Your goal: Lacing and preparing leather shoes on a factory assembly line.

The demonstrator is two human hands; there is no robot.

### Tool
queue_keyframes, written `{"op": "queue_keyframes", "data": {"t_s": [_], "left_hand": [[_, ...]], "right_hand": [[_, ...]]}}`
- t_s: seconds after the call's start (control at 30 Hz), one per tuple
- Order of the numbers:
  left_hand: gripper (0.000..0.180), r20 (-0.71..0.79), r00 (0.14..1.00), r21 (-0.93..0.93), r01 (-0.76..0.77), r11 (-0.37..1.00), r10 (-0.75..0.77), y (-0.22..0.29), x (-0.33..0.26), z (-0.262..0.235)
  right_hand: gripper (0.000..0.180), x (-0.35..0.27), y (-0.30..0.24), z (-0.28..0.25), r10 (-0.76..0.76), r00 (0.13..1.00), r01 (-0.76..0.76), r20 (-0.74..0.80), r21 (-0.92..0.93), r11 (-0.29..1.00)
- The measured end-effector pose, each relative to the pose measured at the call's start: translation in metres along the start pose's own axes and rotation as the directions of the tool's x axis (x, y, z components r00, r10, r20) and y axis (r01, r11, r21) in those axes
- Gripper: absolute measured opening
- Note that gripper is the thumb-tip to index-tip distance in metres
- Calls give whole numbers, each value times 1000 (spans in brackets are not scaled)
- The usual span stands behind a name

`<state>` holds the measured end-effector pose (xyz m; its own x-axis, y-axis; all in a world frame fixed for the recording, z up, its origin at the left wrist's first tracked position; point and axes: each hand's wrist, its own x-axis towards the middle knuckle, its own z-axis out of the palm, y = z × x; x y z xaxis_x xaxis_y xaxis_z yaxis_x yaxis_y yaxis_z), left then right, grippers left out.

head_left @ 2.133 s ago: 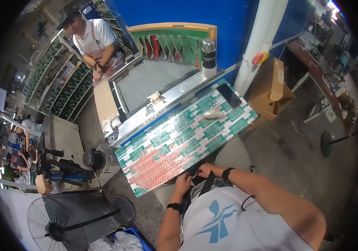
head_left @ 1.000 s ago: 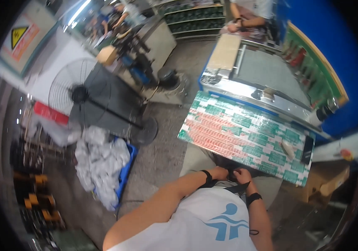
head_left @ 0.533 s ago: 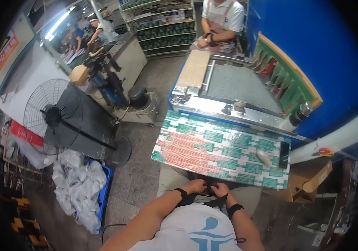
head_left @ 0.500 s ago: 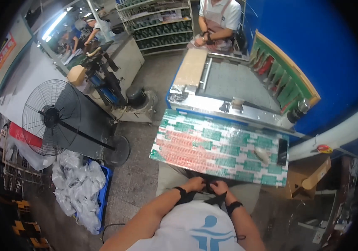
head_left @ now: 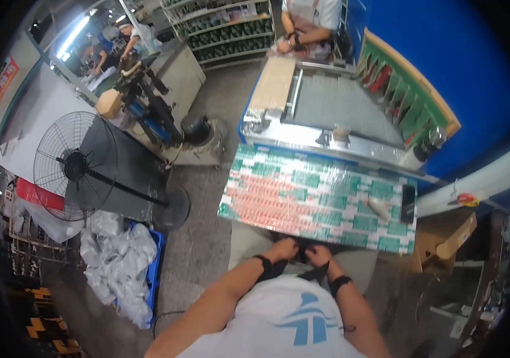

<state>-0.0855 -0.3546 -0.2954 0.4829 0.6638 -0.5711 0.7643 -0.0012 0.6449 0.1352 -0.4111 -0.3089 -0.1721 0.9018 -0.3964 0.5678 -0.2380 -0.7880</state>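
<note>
My left hand (head_left: 283, 249) and my right hand (head_left: 318, 256) are close together at my waist, just below the near edge of the board. Each has its fingers closed on black cloth (head_left: 275, 269), which hangs in loose pieces around both hands. Dark material fills the small gap between the hands; its shape is hard to make out. Black bands circle both wrists. Just beyond the hands lies a board (head_left: 267, 200) covered with green, white and red printed wrap. On its right end are a black phone (head_left: 408, 204) and a small pale object (head_left: 378, 208).
A blue-edged workbench (head_left: 332, 104) adjoins the board, with a person (head_left: 308, 33) behind it and a tool rack (head_left: 410, 89) on its right. To the left are a standing fan (head_left: 76, 166) and a blue crate (head_left: 158, 262) with clear plastic bags. A cardboard box (head_left: 446, 238) sits right.
The board, bench and surroundings have shifted slightly in view as my head moved. Both hands stay at the waist on the black cloth, now a little farther apart from each other.
</note>
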Motion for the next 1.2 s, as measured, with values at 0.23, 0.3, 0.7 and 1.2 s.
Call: {"op": "queue_keyframes", "data": {"t_s": [0.23,0.3,0.7,1.2], "left_hand": [[34,-58,995,-31,77,997,-79,5,-20,9],[33,-14,998,-7,67,998,-67,10,-21,6],[33,-74,996,15,46,999,-45,2,-17,13],[35,-75,996,19,54,998,-53,-1,-15,16]], "right_hand": [[36,-15,-19,-3,-9,999,11,36,-62,998],[35,-17,-14,-3,-12,1000,12,3,-71,997],[36,-13,-12,-2,-21,999,24,34,-89,996],[34,-10,-6,1,-21,999,25,43,-85,996]]}}
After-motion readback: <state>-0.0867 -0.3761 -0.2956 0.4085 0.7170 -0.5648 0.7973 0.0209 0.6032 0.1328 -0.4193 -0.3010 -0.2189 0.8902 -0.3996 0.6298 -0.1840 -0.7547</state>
